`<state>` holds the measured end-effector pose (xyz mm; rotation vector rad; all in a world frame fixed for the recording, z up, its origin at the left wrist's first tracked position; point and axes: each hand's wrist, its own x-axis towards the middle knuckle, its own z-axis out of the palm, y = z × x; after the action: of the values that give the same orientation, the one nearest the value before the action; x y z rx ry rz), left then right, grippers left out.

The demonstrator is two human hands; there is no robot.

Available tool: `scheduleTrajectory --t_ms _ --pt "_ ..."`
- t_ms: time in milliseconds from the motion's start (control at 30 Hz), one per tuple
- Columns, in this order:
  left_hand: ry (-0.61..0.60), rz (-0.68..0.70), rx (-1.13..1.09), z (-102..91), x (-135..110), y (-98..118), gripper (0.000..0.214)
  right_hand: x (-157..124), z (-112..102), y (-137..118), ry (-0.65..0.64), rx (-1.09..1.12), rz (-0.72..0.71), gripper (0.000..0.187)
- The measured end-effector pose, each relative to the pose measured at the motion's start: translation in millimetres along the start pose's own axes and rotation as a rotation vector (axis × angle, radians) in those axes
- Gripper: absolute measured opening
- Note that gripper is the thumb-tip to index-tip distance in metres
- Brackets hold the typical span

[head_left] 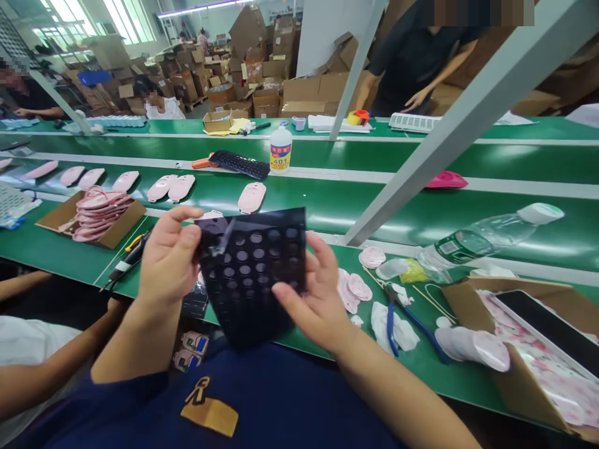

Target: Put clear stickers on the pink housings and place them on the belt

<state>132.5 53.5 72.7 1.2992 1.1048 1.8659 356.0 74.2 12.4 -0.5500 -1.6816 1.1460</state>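
A black flexible sheet (255, 274) punched with rows of round holes is held up in front of my chest, above the near edge of the green bench (327, 212). My left hand (167, 259) pinches its upper left corner between thumb and fingers. My right hand (312, 293) grips its right edge, fingers curled behind and thumb in front. Small pink round pieces (355, 284) lie on the bench just right of my right hand, beside blue-handled pliers (397, 315).
A cardboard tray of pink oval parts (96, 215) sits at left, more pink ovals (251, 197) lie on the belt. A glue bottle (281, 148), a lying water bottle (486, 237), a box with a phone (538, 337), a grey diagonal post (449, 131). Another person's arm (42, 368) at left; a person stands across the line.
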Motion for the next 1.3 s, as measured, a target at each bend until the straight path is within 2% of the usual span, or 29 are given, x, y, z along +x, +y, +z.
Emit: scheduleTrajectory --t_ms 100,167,233,300,333,400,500,600,700,800,900,1000,1067,1100,1167,1233,1300 --pt "-0.194 0.044 0.056 5.7 -2 -2 0.060 0 1 3 0.147 -0.070 -0.061 0.066" --pt "-0.261 0.103 0.302 4.5 -5 1 0.079 -6 -3 7 0.171 -0.192 -0.124 0.068" --pt "-0.233 0.176 0.584 4.0 -8 2 0.070 -14 -7 10 0.170 -0.254 -0.192 0.070" --pt "-0.201 0.254 0.686 5.8 -8 2 0.042 -19 -11 10 0.185 -0.233 -0.203 0.070" --pt "-0.202 0.275 0.673 7.7 -8 1 0.030 -21 -13 8 0.193 -0.206 -0.176 0.067" --pt "-0.201 0.272 0.598 12.8 -6 -3 0.019 -23 -17 3 0.200 -0.143 -0.098 0.063" --pt "-0.234 0.123 0.417 22.1 -2 -9 0.018 -25 -25 -3 0.204 -0.080 -0.024 0.059" --pt "-0.252 -0.040 0.237 29.7 0 -17 0.023 -28 -31 -3 0.233 -0.070 0.005 0.059" --pt "-0.316 -0.075 0.130 32.3 -4 -22 0.038 -31 -32 -2 0.261 -0.091 0.008 0.057" --pt "-0.369 -0.086 0.165 31.5 -9 -24 0.055 -34 -30 0 0.250 -0.119 -0.018 0.057" --pt "-0.281 -0.088 0.211 30.0 -11 -23 0.029 -34 -31 1 0.179 -0.131 -0.035 0.058" --pt "-0.263 -0.044 0.212 30.8 -12 -15 0.017 -30 -39 -4 0.180 -0.303 -0.100 0.062" --pt "-0.307 0.051 0.324 33.9 -18 -4 0.012 -25 -45 -17 0.232 -0.592 -0.266 0.072" --pt "-0.360 0.116 0.384 36.1 -22 2 0.013 -24 -48 -26 0.217 -0.766 -0.361 0.076" --pt "-0.513 0.227 0.442 40.6 -33 15 0.021 -22 -50 -46 0.050 -1.056 -0.479 0.076" --pt "-0.639 0.252 0.407 43.1 -43 21 0.029 -23 -49 -59 -0.169 -1.173 -0.487 0.064" --pt "-0.727 0.223 0.355 41.8 -49 17 0.027 -24 -46 -62 -0.289 -1.161 -0.458 0.053"
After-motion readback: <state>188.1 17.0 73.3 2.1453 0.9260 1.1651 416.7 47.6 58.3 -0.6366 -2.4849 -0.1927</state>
